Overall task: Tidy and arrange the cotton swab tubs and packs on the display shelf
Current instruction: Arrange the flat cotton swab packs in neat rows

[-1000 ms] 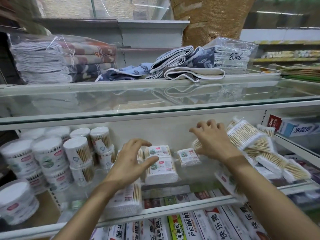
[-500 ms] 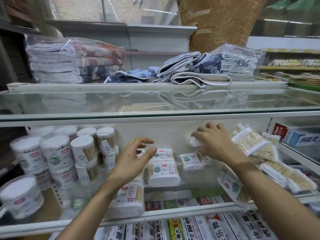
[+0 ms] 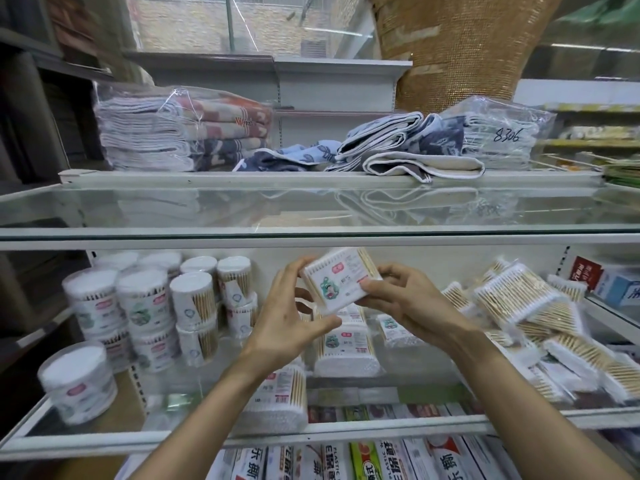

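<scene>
nearest the camera, toothpaste boxes [image 3: 363, 459] fill the tier below the glass display shelf [image 3: 346, 434]. at that shelf's front edge one swab pack [image 3: 277, 400] lies partly behind the left forearm. a little further in, both hands hold a single flat pack of cotton swabs [image 3: 337, 284] clear of the glass. the left hand [image 3: 287, 320] curls its fingers round the pack's left edge, and the right hand [image 3: 405, 303] pinches the right side, thumb on the printed face. just below and behind sits a short stack of matching packs [image 3: 344, 344], likely where this one belongs (its labels face forward). to do the step well, the person should turn the pack so its print matches the stack. it should go down flat, edges squared before release, since the glossy wrap may slide. to the left stand round tubs [image 3: 145, 303]; to the right a tumbled heap of packs [image 3: 519, 306] looks unsorted. folded towels [image 3: 180, 129] lie on the top shelf.
</scene>
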